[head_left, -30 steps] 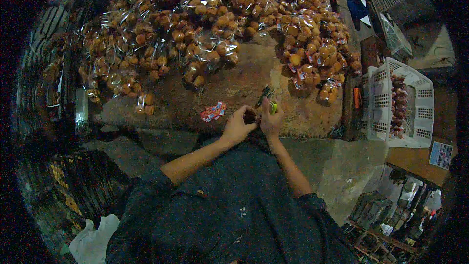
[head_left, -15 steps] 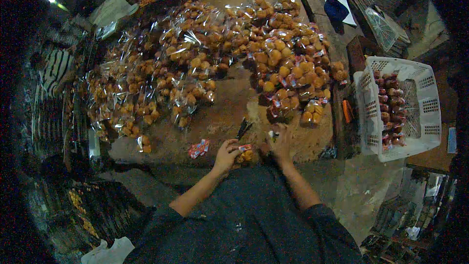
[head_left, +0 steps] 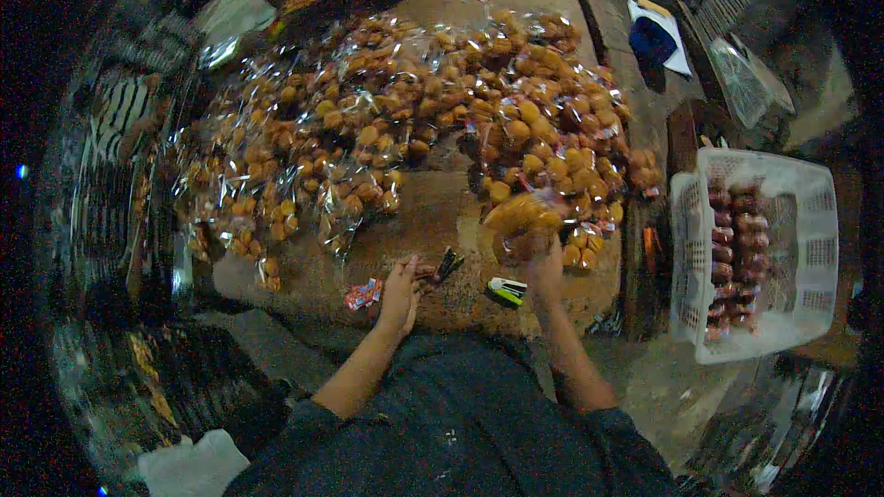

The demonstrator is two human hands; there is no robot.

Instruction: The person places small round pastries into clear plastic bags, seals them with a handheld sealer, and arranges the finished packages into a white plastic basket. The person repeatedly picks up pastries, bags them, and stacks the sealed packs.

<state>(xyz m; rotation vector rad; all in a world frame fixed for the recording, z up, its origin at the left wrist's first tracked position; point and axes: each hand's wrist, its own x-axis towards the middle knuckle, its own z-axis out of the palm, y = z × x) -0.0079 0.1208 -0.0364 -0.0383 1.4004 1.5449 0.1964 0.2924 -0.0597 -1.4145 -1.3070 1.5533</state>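
Note:
My right hand (head_left: 545, 269), blurred by motion, grips a clear bag of round golden-brown cakes (head_left: 523, 215) at the near edge of the right-hand heap of bagged cakes (head_left: 562, 133). Below it on the wooden table lies a green-and-white stapler (head_left: 506, 292). My left hand (head_left: 400, 293) is low over the table with its fingers stretched out and holds nothing that I can see. Beside it is a small pile of red-and-white paper labels (head_left: 364, 294). A slim black object (head_left: 448, 264) lies just past its fingertips; I cannot make out its kind.
Many more filled bags (head_left: 276, 166) cover the left and far parts of the table (head_left: 433, 212). A white plastic crate (head_left: 766, 340) with dark packed goods stands at the right. An orange-handled object (head_left: 651, 241) lies by the table's right edge. A dark blue item (head_left: 652, 40) rests farther back.
The bag by my left hand is now in my right hand, farther forward and right. The stapler now lies on the table. My left hand has moved left toward the labels. The view has shifted slightly.

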